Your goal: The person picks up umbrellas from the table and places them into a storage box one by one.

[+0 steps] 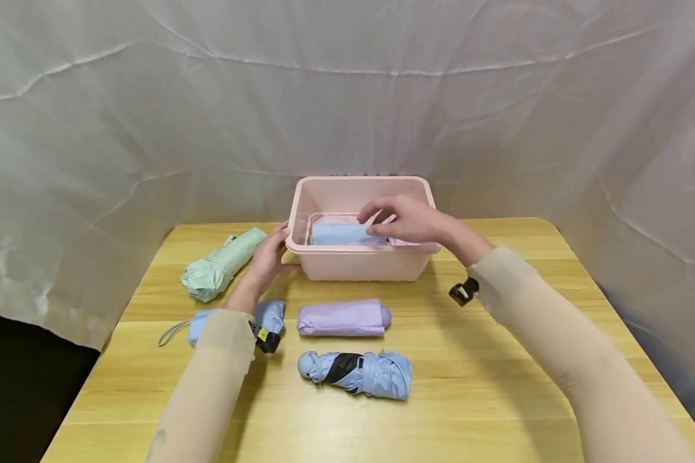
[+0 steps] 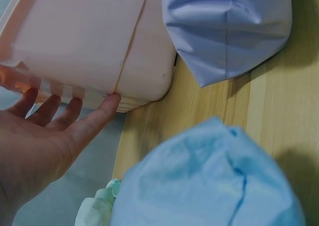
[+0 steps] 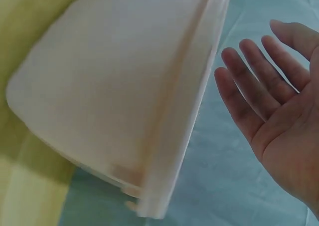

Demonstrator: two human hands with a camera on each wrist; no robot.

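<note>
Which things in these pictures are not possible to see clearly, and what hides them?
- Head view: the pink item beside the blue umbrella in the pink bin is hidden by the right hand.
- Head view: the blue umbrella on the table is partly covered by the left forearm.
- Left wrist view: the left hand is cut off by the edge.

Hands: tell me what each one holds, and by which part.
Neither holds anything. The left hand touches the bin at its left rim with straight fingers; the right hand hovers open over it.
</note>
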